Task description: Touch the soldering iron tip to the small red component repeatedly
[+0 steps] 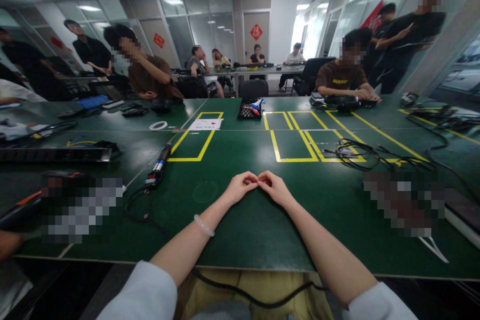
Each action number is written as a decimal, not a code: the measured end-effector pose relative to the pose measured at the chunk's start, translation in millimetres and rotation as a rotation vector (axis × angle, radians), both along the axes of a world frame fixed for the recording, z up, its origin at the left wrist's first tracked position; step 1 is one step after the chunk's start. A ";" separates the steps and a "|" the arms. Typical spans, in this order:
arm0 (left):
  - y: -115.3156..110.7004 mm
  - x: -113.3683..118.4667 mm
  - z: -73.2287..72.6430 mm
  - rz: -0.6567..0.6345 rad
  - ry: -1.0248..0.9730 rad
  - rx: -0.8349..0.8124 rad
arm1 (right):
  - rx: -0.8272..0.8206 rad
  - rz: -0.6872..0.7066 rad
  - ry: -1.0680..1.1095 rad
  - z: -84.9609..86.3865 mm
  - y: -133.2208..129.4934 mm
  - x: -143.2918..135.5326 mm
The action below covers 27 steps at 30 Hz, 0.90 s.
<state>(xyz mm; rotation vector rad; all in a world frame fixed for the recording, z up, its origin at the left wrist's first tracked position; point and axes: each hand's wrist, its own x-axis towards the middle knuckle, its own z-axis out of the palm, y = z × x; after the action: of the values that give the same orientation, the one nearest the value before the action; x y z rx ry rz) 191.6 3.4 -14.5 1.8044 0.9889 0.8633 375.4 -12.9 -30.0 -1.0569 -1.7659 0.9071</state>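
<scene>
Both hands meet over the green table (pixel 240 230), fingertips pinched together on a tiny red piece (pixel 255 180) (too small to tell what it is). The left hand (pixel 240 186) and right hand (pixel 273 186) each close thumb and forefinger on it from opposite sides. A white bracelet (pixel 203 225) sits on the left wrist. Left of the pinch lies an electric screwdriver (pixel 161 159) with its black cable (pixel 140 205).
</scene>
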 end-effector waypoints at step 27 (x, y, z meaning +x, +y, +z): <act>0.1 -1.7 3.0 0.026 -0.041 -0.048 | 0.029 -0.023 -0.090 6.2 -2.7 0.8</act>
<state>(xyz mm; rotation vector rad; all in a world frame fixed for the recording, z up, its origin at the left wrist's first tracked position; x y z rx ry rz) 189.9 3.5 -11.6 1.7300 1.0012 0.8819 376.2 -15.5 -23.8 -1.1131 -1.8316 0.8289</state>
